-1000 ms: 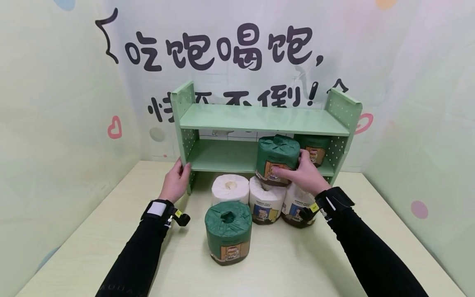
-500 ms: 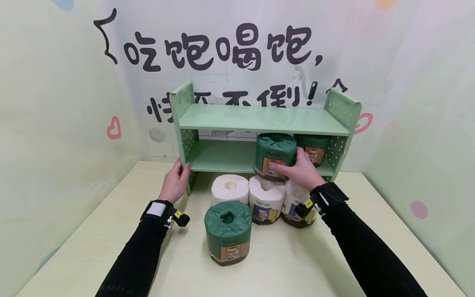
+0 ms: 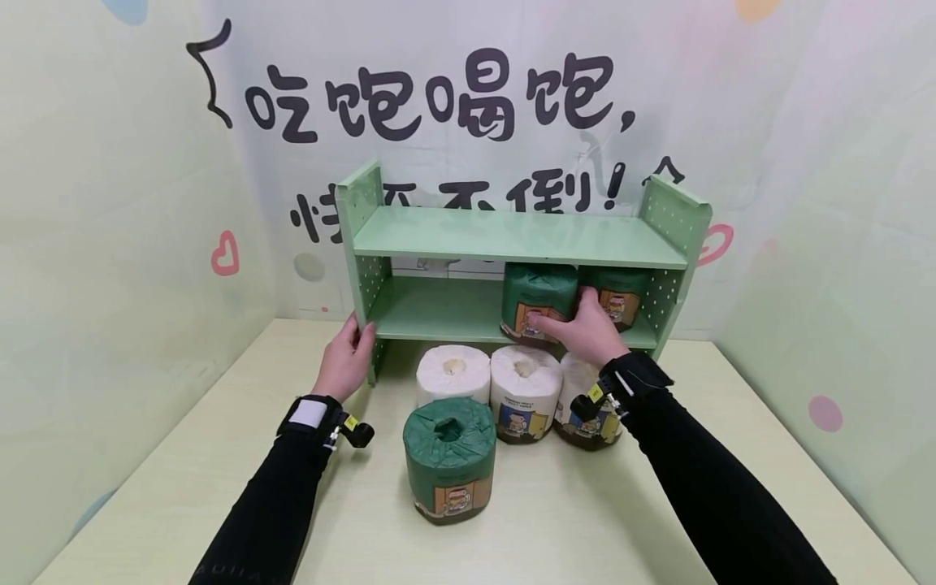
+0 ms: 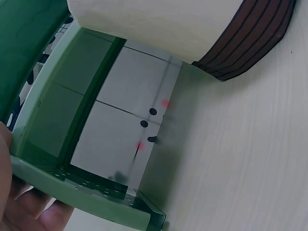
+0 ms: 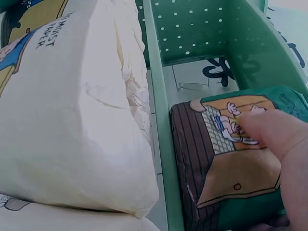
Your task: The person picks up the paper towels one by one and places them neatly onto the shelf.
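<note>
In the head view my right hand (image 3: 585,329) grips a green-wrapped toilet paper roll (image 3: 539,296) by its right side, thumb across the printed front. That roll stands upright at the front of the lower board of a green two-tier shelf (image 3: 439,305). Just right of it, farther back on the same board, sits another green roll (image 3: 621,302). My left hand (image 3: 345,357) holds the shelf's left side panel near its lower front edge, thumb in front and fingers behind. The right wrist view shows my thumb (image 5: 274,130) pressed on the roll's picture.
Before the shelf stand white-wrapped rolls (image 3: 526,394) in a row. Nearer on the pale table (image 3: 570,520) is a green roll (image 3: 449,459). The shelf's upper board (image 3: 512,236) lies low over the gripped roll. A printed backdrop (image 3: 453,49) rises behind.
My right hand has moved the green roll back, slightly left and down, from in front of the shelf onto the lower board. My left hand keeps its hold on the side panel.
</note>
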Demonstrator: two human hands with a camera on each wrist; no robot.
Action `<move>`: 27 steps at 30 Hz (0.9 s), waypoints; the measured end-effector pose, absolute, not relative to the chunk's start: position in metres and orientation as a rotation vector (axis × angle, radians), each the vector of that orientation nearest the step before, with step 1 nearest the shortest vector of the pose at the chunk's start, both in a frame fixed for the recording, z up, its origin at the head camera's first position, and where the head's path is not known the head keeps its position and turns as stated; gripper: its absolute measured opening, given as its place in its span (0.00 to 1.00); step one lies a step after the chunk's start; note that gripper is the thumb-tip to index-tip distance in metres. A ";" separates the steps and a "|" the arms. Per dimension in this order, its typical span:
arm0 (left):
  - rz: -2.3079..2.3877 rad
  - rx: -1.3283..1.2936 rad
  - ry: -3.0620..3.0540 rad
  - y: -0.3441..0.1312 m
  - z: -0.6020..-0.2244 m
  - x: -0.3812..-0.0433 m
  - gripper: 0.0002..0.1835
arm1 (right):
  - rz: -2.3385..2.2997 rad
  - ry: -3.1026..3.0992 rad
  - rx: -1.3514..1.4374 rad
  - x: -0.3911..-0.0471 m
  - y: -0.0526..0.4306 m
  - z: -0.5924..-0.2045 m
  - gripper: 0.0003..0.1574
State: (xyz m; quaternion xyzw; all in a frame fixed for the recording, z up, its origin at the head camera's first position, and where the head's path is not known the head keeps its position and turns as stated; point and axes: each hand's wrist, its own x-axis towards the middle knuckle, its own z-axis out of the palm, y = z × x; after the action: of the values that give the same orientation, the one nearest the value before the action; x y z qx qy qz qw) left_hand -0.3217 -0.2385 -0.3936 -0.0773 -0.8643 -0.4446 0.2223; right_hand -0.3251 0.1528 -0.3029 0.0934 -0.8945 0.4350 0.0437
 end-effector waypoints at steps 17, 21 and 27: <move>-1.230 -0.214 -2.378 -0.240 -0.398 -0.325 0.27 | 1.111 -2.716 0.264 -0.337 0.149 -0.303 0.65; -1.231 -0.212 -2.378 -0.240 -0.398 -0.325 0.27 | 1.112 -2.688 0.269 -0.338 0.148 -0.303 0.62; -1.233 -0.206 -2.380 -0.240 -0.397 -0.324 0.27 | 1.141 -2.652 0.303 -0.341 0.146 -0.303 0.57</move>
State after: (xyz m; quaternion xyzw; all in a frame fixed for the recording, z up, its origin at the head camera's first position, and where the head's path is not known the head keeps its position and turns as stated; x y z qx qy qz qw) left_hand -0.3240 -0.2396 -0.3968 -0.0747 -0.8627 -0.4469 0.2247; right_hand -0.3411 0.1461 -0.3034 0.1035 -0.9071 0.3904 0.1190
